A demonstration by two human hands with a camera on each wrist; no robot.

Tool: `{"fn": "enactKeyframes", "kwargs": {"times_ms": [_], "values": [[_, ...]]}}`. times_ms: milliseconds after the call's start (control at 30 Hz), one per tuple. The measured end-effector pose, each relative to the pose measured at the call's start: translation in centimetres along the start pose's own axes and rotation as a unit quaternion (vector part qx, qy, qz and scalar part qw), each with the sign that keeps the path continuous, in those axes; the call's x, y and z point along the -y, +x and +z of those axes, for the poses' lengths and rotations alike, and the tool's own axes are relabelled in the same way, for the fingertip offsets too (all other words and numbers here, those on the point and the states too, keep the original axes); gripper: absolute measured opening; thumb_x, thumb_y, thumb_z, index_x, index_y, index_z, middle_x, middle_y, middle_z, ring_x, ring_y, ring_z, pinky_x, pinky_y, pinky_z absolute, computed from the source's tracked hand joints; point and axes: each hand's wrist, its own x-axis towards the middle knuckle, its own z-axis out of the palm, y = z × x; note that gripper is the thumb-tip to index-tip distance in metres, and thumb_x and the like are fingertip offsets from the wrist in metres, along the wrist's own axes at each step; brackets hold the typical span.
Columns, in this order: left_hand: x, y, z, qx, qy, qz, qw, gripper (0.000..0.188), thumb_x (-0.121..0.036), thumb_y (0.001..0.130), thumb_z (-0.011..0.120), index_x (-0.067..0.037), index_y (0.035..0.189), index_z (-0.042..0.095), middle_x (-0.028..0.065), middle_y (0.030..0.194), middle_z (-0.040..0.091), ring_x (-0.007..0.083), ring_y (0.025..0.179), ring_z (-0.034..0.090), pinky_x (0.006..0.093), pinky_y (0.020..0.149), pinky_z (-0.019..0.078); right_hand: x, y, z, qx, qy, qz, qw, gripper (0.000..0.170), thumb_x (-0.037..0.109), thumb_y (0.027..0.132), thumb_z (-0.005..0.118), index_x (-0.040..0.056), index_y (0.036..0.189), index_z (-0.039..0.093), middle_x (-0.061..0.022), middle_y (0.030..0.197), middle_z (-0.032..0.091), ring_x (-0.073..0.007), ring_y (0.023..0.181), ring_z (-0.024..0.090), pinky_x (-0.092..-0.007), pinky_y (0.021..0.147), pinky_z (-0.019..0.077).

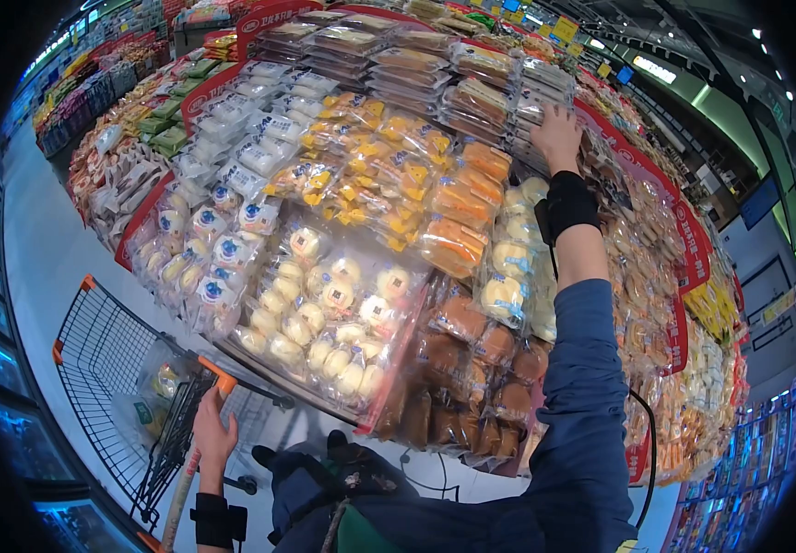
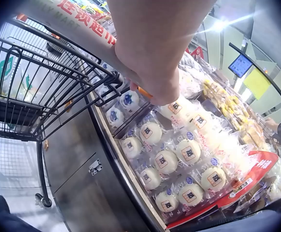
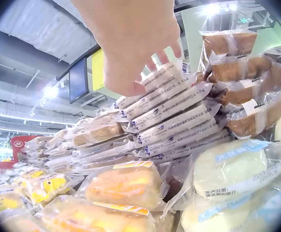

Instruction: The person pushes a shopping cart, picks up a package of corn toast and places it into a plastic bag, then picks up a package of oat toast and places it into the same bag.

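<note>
My right hand reaches out to a stack of flat packets in clear wrap with printed white bands. In the right wrist view its thumb and spread fingers lie right at the topmost packet. Beside that stack are blocks of wrapped brown cake. Low on the left, my left hand grips the shopping cart handle close to its orange corner piece. In the left wrist view the handle's printed sleeve passes behind the forearm, and the hand hides part of the bar.
The cart basket holds a clear bag of goods. Round white buns, yellow-wrapped pastries, orange-topped breads and brown buns fill the display. Red printed strips edge its sections. Fridges line the left side.
</note>
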Motion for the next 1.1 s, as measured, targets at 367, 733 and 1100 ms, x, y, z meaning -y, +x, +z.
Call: {"fn": "enactKeyframes", "kwargs": {"times_ms": [367, 733, 1100], "values": [[0.1, -0.1, 0.0, 0.007, 0.006, -0.004, 1.0, 0.057, -0.007, 0.07, 0.058, -0.003, 0.122, 0.037, 0.0201, 0.115, 0.049, 0.0371, 0.104, 0.049, 0.0403, 0.089, 0.0402, -0.1, -0.8, -0.7, 0.002, -0.003, 0.01, 1.0, 0.053, 0.024, 0.071, 0.055, 0.02, 0.123, 0.046, -0.0123, 0.123, 0.045, -0.0318, 0.117, 0.04, -0.0486, 0.094, 0.0327], [-0.2, -0.2, -0.3, 0.014, 0.0, -0.014, 1.0, 0.057, -0.008, 0.07, 0.058, -0.002, 0.123, 0.037, 0.0206, 0.116, 0.049, 0.0367, 0.106, 0.048, 0.0394, 0.091, 0.0392, -0.2, -1.0, -0.5, 0.007, -0.005, 0.007, 1.0, 0.054, 0.025, 0.07, 0.056, 0.0192, 0.123, 0.045, -0.0121, 0.124, 0.044, -0.0324, 0.116, 0.039, -0.0489, 0.095, 0.0322], [-0.1, -0.3, -0.3, 0.013, -0.006, -0.017, 1.0, 0.056, -0.008, 0.071, 0.058, -0.002, 0.123, 0.038, 0.0201, 0.116, 0.049, 0.0362, 0.106, 0.049, 0.0391, 0.091, 0.0391, 0.2, -1.1, -0.6, -0.004, 0.0, -0.008, 1.0, 0.054, 0.023, 0.068, 0.056, 0.0192, 0.121, 0.047, -0.0126, 0.123, 0.044, -0.0323, 0.116, 0.039, -0.0498, 0.094, 0.0322]]}}
